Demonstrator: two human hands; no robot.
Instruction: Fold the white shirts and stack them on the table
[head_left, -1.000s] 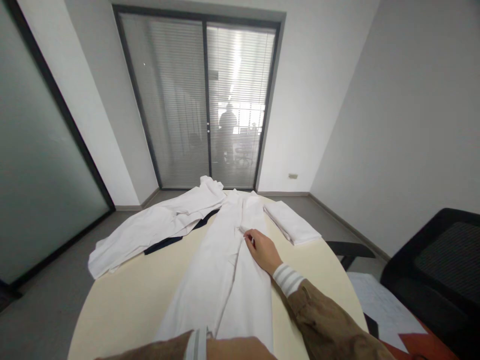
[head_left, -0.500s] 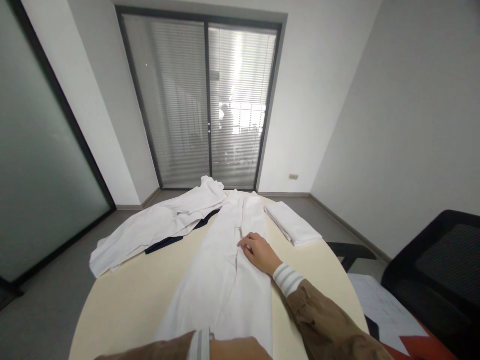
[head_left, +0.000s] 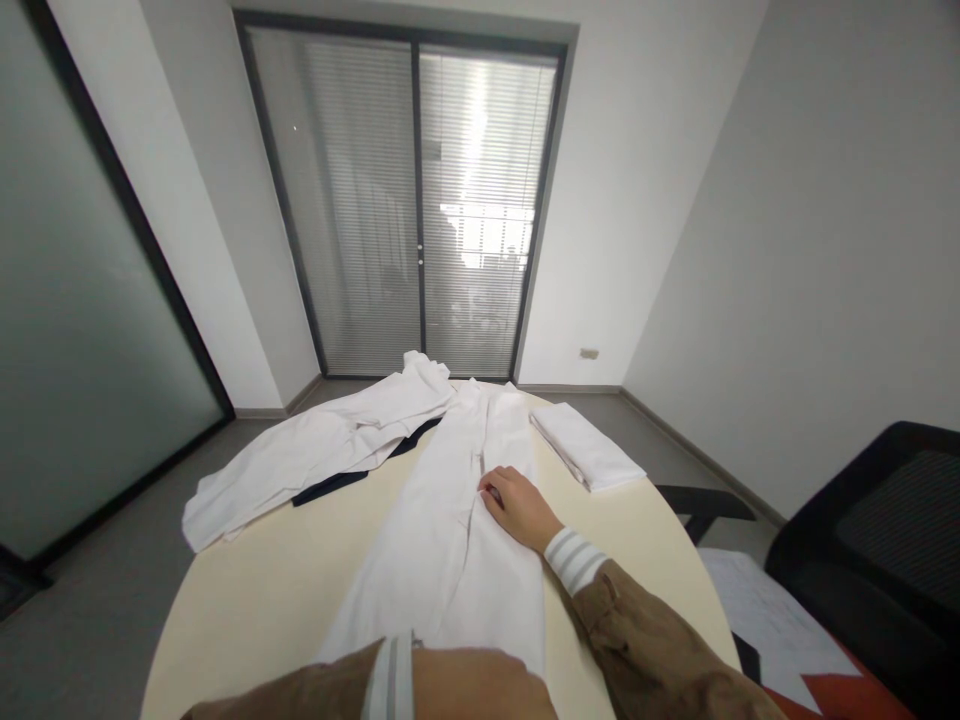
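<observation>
One white garment (head_left: pixel 420 560) lies on the counter (head_left: pixel 247 620), stretching toward twelve o'clock; it looks light, soft and limp, best held by its front edge. My right hand (head_left: pixel 513 506) pinches that edge; my left hand (head_left: pixel 491 686) is at six o'clock, its grip I cannot tell.

The garment (head_left: pixel 420 540) is white, the table (head_left: pixel 247 600) cream, both cuffs (head_left: pixel 576 560) grey-striped.
</observation>
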